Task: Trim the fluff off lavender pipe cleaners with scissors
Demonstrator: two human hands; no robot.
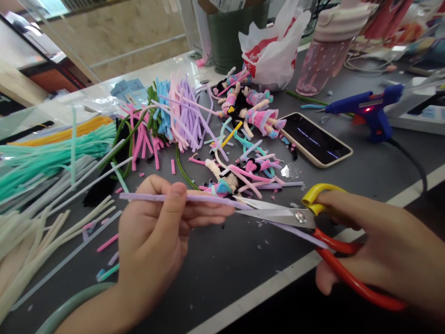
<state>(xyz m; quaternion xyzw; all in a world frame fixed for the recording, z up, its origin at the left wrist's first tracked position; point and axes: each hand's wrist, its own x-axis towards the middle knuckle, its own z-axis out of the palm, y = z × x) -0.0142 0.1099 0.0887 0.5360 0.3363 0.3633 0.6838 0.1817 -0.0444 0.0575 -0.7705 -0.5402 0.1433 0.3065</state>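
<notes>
In the head view my left hand pinches a lilac pipe cleaner between thumb and fingers. The stem runs to the right, past the fingertips and behind the scissors. My right hand grips scissors with one yellow and one red handle. Their blades are parted a little, with the tips close to my left fingertips and the pipe cleaner. Whether the blades straddle the stem I cannot tell. Just behind the blades lies a small doll figure among cut pipe cleaner pieces.
Bundles of pipe cleaners spread across the back and left, with teal ones at the left. Several finished dolls lie near a phone. A blue glue gun with a lit red light, a pink bottle and a plastic bag stand behind.
</notes>
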